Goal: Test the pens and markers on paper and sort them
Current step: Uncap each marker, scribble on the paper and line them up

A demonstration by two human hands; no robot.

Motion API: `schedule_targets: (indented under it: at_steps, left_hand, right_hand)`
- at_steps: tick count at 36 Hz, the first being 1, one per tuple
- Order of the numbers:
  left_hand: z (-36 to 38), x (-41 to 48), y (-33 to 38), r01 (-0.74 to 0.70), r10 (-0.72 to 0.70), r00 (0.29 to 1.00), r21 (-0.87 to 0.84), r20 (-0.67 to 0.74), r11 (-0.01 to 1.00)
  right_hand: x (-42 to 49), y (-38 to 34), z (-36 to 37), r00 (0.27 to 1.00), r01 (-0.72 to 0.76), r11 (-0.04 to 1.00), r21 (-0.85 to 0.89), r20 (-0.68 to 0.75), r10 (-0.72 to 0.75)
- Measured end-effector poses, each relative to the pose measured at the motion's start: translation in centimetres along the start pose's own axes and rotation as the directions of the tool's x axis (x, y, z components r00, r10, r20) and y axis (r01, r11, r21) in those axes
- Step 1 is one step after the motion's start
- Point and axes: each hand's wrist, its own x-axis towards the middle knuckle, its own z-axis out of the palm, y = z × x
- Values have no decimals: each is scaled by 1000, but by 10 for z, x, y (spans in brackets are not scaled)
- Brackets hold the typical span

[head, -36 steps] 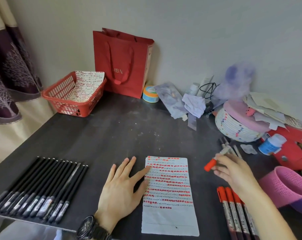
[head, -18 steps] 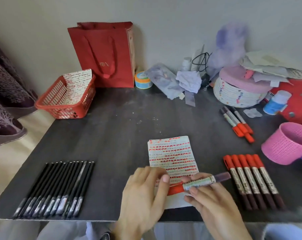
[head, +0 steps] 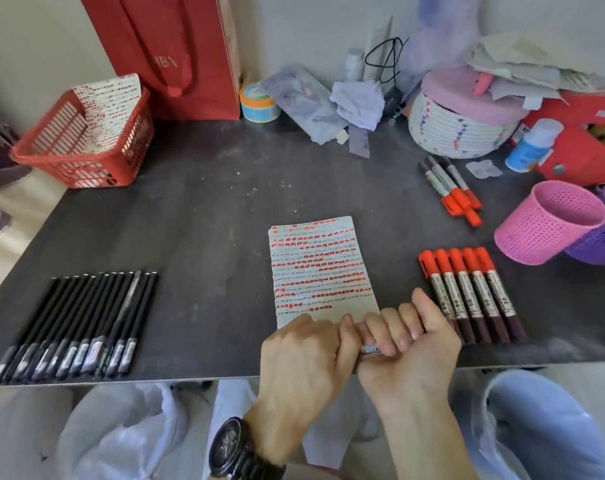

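A marker (head: 370, 349) lies crosswise between both hands at the table's near edge; only a short grey piece of its barrel shows. My left hand (head: 302, 365) wraps one end and my right hand (head: 410, 344) grips the other. Just beyond them lies the test paper (head: 320, 268), covered in rows of red dashes. Several red-capped markers (head: 467, 289) lie side by side to its right. Three more markers (head: 451, 188) lie further back. A row of several black pens (head: 76, 323) lies at the left.
A red basket (head: 79, 147) holding marked paper stands at the back left beside a red gift bag (head: 169, 53). Pink (head: 550, 223) and purple (head: 602, 244) mesh cups stand at the right. Tape, tissues, a woven lidded box (head: 463, 123) and papers crowd the back.
My right hand brought a marker from the far group to the near edge of the table. My left hand left the paper and closed round the marker's red-capped end, which is now hidden.
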Motion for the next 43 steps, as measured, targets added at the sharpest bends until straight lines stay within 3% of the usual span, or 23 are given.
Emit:
schedule_targets:
  at_steps: [5,7,9,12,14,17,22,25,30,34,43]
  left_hand:
    - [-13,0,8,38,-32,996,-73,88,997]
    - [-23,1,4,175,-136,959,-138,249,975]
    - [-35,0,-13,415,-307,869,-233,387,880]
    - [-58,-1,-52,542,-486,834,-221,262,811]
    - [-62,-1,-66,540,-515,841,-266,164,798]
    - [-53,2,-58,508,-486,858,-410,165,757]
    - [-26,9,-42,372,-312,922,-307,228,876]
    - [-13,12,-39,340,-273,926,-266,259,902]
    - [1,13,-41,227,-154,931,-198,330,954]
    - [3,14,-44,183,-105,918,-174,382,968]
    - [8,11,-46,200,-125,920,-171,371,965]
  right_hand:
    - [-1,-5,0,986,-23,997,-73,165,35]
    - [-1,-15,1,964,19,993,-120,267,14]
    - [4,-42,3,942,125,984,-130,325,-77]
    - [19,-87,3,910,245,965,-99,366,-194]
    - [29,-90,5,906,226,964,-138,395,-155]
    - [39,-64,9,937,175,957,-230,338,-90]
    - [44,-44,2,973,186,881,-434,204,-105]
    - [48,-41,-3,973,216,782,-584,191,-126]
    - [53,-32,-6,940,338,578,-743,298,-166]
    - [63,-27,-9,885,463,374,-803,399,-240]
    - [77,-15,-15,816,534,117,-837,475,-328]
